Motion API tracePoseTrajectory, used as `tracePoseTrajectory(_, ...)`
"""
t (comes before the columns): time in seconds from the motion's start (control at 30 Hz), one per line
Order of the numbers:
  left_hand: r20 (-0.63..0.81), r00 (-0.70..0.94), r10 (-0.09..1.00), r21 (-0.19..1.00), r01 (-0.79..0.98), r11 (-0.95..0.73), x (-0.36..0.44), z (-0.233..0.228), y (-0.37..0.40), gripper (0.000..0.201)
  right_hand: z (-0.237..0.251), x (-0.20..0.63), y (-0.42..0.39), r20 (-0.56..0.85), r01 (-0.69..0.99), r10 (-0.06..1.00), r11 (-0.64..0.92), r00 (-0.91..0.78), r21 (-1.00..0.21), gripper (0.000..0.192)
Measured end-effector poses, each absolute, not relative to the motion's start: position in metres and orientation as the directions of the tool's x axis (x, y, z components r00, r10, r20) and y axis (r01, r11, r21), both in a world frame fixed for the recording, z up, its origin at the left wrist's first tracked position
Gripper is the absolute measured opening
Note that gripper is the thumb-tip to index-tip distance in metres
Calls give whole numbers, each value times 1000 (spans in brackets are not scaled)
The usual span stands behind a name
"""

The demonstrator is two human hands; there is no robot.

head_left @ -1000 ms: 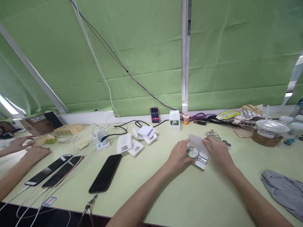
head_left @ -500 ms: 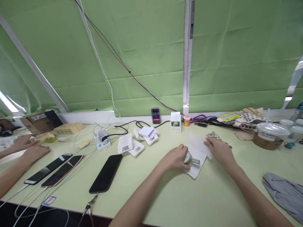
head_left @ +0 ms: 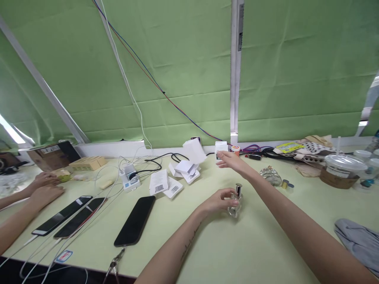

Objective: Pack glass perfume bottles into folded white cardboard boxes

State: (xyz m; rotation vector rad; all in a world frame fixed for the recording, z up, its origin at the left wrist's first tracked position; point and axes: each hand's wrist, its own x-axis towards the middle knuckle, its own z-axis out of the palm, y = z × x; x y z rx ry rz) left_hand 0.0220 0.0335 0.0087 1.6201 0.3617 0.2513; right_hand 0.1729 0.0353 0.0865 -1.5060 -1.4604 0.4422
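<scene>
My left hand [head_left: 222,200] is closed around a clear glass perfume bottle [head_left: 235,207] with a shiny silver neck, which stands roughly upright on the table. My right hand [head_left: 229,161] is stretched out over the table, fingers extended and nothing in them, partly covering a small white box [head_left: 220,147]. A blurred white sheet of paper [head_left: 194,151] is to the left of its fingertips, apart from them and above opened white cartons [head_left: 185,167]. Under my right forearm's far side lies another glass bottle [head_left: 270,176], with small gold and grey caps [head_left: 285,184] beside it.
Several phones [head_left: 134,221] and white charging cables spread to the left, near a power strip [head_left: 129,177]. Another person's hands [head_left: 47,191] rest at the far left. A lidded plastic cup [head_left: 342,169] and grey cloth [head_left: 357,240] are on the right.
My right hand has swung left and back, letting go of the white paper, which has moved from under the bottle towards the cartons. My left hand has turned the bottle from lying to upright.
</scene>
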Motion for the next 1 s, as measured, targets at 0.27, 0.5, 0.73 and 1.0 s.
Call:
tracePoseTrajectory(0.27, 172, 726, 666, 674, 406, -617, 26, 10, 26, 54, 32, 190, -49, 156, 850, 979, -33, 135, -526, 35)
tracePoseTrajectory(0.5, 125, 799, 588, 310, 531, -788, 32, 21, 7, 48, -10, 200, -70, 107, 721, 993, 113, -54, -683, 33)
tracePoseTrajectory(0.73, 94, 827, 554, 217, 526, -822, 31, 22, 11, 46, -25, 193, -80, 229, 766, 973, 166, -25, -621, 22)
tracePoseTrajectory(1.0, -26, 750, 661, 448, 600, -663, 26, 29, 13, 41, -28, 196, -82, 313, 755, 941, 115, 125, -646, 14)
